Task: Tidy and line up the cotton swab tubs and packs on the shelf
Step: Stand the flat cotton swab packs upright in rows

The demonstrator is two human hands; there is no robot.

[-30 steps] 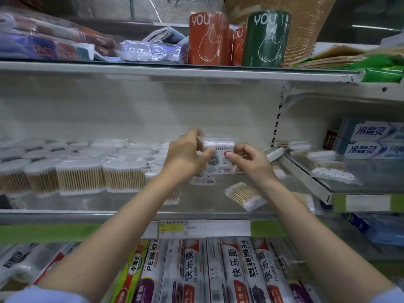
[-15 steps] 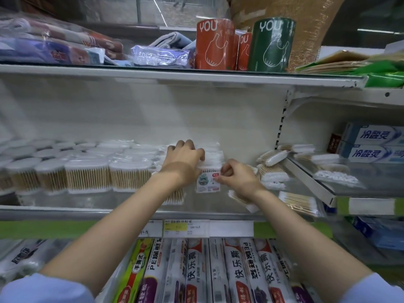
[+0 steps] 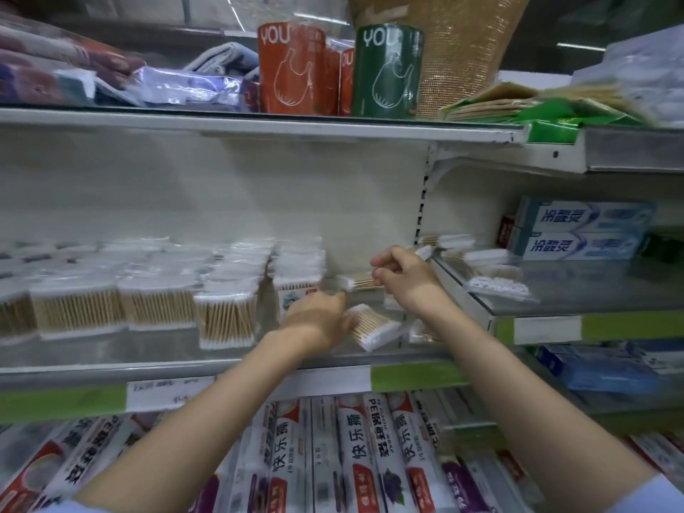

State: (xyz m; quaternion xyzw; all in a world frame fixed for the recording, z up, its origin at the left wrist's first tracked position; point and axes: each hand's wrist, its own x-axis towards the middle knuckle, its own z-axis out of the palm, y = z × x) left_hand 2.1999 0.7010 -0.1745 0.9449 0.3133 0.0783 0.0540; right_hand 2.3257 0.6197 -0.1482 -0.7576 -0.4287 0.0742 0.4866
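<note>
Two loose swab packs are in play on the shelf (image 3: 222, 364): the right hand (image 3: 405, 281) pinches one pack (image 3: 361, 282) aloft, the left hand (image 3: 314, 320), fingers relaxed, touches another (image 3: 374, 325) that could slide off the front edge if nudged.

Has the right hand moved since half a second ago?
Yes. The right hand has gone right and up, toward the slotted upright, and now pinches a swab pack.
</note>
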